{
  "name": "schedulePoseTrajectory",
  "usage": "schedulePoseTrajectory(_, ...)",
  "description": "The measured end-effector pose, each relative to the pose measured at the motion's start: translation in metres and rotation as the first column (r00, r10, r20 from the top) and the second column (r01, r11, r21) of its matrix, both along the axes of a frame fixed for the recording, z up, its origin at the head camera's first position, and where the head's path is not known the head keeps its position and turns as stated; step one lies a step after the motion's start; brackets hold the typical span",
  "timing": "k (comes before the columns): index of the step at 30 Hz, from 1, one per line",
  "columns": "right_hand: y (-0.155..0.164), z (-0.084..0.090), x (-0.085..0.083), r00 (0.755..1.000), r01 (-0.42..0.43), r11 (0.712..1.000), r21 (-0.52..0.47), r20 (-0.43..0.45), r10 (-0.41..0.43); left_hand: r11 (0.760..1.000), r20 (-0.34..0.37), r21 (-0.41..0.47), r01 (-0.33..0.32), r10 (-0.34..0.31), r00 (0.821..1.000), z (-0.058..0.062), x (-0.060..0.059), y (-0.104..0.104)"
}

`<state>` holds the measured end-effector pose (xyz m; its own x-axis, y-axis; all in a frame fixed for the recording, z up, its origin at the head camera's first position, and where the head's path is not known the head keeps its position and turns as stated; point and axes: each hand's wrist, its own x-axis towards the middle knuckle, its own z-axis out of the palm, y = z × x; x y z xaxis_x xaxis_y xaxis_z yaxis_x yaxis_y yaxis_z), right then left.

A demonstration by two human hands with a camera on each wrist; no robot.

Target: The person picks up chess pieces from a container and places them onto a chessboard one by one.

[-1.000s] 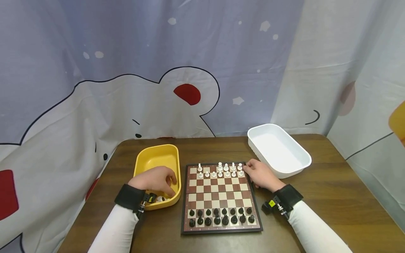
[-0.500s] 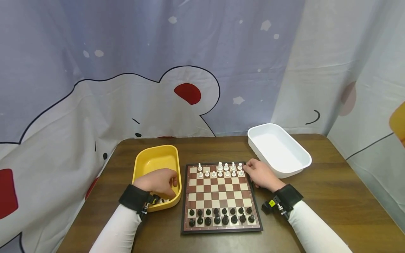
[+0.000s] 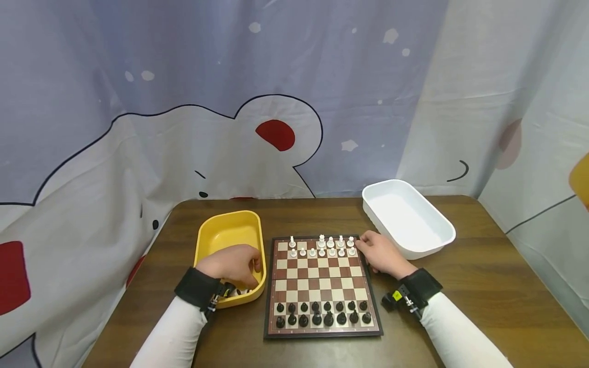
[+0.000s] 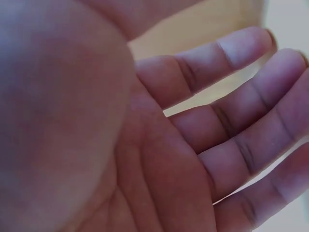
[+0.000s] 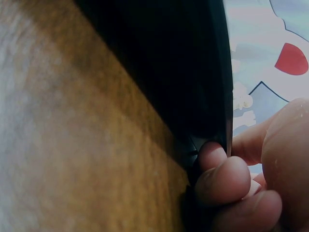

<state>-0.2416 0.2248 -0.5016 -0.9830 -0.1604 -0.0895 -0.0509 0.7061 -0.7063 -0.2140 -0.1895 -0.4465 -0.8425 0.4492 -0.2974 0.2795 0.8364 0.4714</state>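
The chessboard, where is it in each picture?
Head view: the chessboard lies mid-table, between the yellow tray and the white tray.
Left wrist view: not in it; only the left hand over yellow.
Right wrist view: its dark edge fills the upper middle, standing on the table.
Shared landmark: the right hand at the board's far right corner, its fingers against the edge.

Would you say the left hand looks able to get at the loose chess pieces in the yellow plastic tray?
Probably yes: the left hand is already inside the open yellow plastic tray, and the loose chess pieces lie just beneath it.
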Motion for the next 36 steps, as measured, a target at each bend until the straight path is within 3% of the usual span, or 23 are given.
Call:
schedulePoseTrajectory(9, 0.001, -0.003, 0.0, 1.0, -0.003, 1.0, -0.006, -0.004, 0.003, 1.0, 0.002, -0.006, 0.022, -0.022, 1.0, 0.002, 0.004, -0.008)
schedulePoseTrajectory(22, 0.001, -0.002, 0.001, 1.0, -0.006, 1.0, -0.006, -0.009, 0.006, 1.0, 0.062, -0.002, 0.026, -0.026, 0.998, 0.005, 0.01, -0.015)
schedulePoseTrajectory(36, 0.002, -0.003, 0.001, 1.0, -0.012, 1.0, -0.013, -0.015, 0.012, 0.988, 0.104, 0.117, 0.097, -0.11, 0.989, 0.006, 0.006, -0.017)
